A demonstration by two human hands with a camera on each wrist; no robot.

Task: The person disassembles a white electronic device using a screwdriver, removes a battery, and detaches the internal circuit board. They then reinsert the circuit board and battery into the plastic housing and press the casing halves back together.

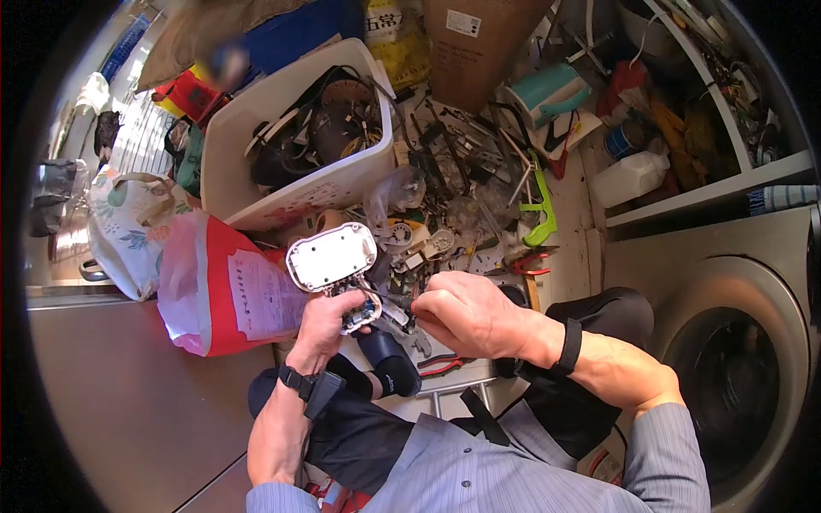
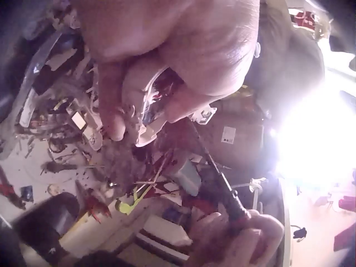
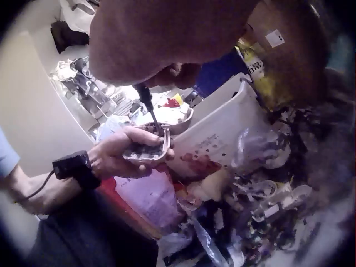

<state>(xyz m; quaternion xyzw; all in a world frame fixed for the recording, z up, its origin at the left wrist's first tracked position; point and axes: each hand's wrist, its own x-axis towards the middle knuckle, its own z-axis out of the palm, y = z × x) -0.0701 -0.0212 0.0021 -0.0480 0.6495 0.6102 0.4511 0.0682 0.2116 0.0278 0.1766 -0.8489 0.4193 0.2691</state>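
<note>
My left hand (image 1: pixel 323 325) grips an opened white plastic device (image 1: pixel 332 258) by its narrow end, thumb across the top. Its wide part is a rounded white shell, and small parts and wiring show at the gripped end. My right hand (image 1: pixel 470 318) holds a screwdriver (image 3: pixel 146 100) with a dark handle and a thin metal shaft. In the right wrist view its shaft points down into the exposed insides, close to the left thumb. The left wrist view shows the screwdriver shaft (image 2: pixel 214 166) running from the right fingers up to the device.
Loose tools and parts (image 1: pixel 453 179) litter the floor ahead, with red-handled pliers (image 1: pixel 443 366) near the feet. A white bin (image 1: pixel 299 192) of cables stands behind a red and white bag (image 1: pixel 235 291). At the right is a washing machine (image 1: pixel 684 282); a cardboard box (image 1: pixel 479 51) stands at the back.
</note>
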